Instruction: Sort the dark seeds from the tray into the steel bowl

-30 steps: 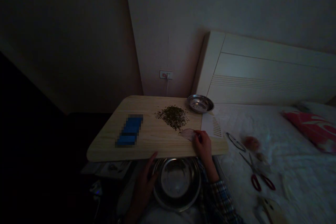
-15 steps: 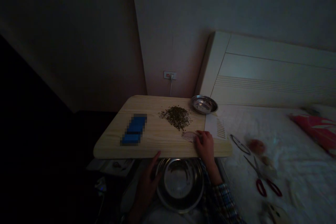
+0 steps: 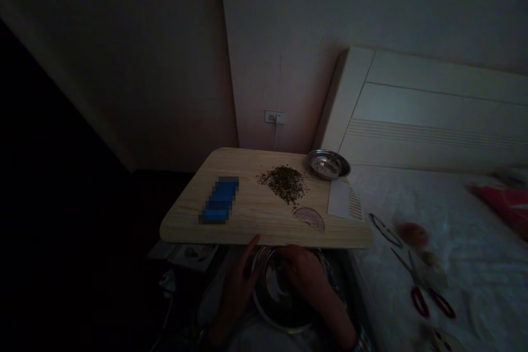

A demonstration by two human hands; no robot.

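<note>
A shiny metal bowl (image 3: 284,316) rests low in front of me, below the near table edge. My left hand (image 3: 239,280) is at its left side, gripping it, one finger stretched up to the table edge. Over the bowl's far right part lies my right hand (image 3: 305,272), fingers curled together; its fingertips are dark and partly hidden. A clear half-round protractor (image 3: 310,218) is flat on the table, apart from both hands. Behind it, a loose pile of small dark green grains (image 3: 286,182) is spread on the wood.
On the wooden table (image 3: 247,231) are a blurred-out blue object (image 3: 219,201), a second metal bowl (image 3: 329,165) and a white comb-like piece (image 3: 344,199). Red-handled scissors (image 3: 421,286) and a dark-rimmed oval item (image 3: 385,230) lie on the bed (image 3: 391,192) at right. A wall socket (image 3: 274,117) is behind.
My right hand has let go of the protractor and moved down and left from the table to the bowl. My left hand stays beside the bowl. The view has shifted slightly.
</note>
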